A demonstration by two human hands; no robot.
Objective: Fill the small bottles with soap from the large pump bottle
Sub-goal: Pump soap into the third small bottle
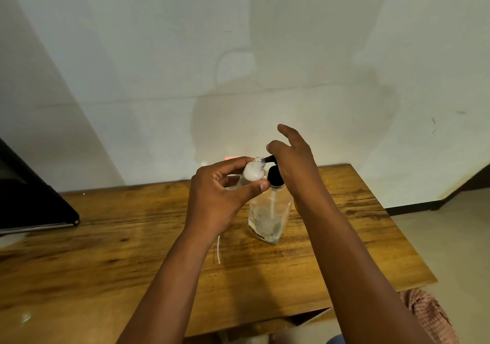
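Wood-grain tabletop (106,251), brown and streaked, fills the lower half of the head view and stands against a pale plastered wall (185,52). Its far edge meets the wall from 9 to 1 o'clock; its right edge runs down toward 4 o'clock, and beyond it lies a light tiled floor (450,237). A dark flat panel (29,200), edged in metal, overhangs the tabletop at 9 o'clock. A checked pink cloth (429,317) shows at 5 o'clock below the tabletop's corner.

One large pump bottle (267,219), clear with a black pump head, stands upright just right of centre, well in from every edge. Only a little residue sits in its base. One small bottle (253,172), white and uncapped, is held in the air at its 10 o'clock, its mouth touching the black nozzle tip. Something clear sits behind the left hand, too hidden to name. One thin white strip (218,251) lies on the wood at 6 o'clock of that hand.

Left hand (220,198): narrow grip, thumb and fingers pinching the small bottle. Right hand (294,168): palm rests on the pump head, fingers spread wide and straight. Bare wood stretches left and toward the viewer.
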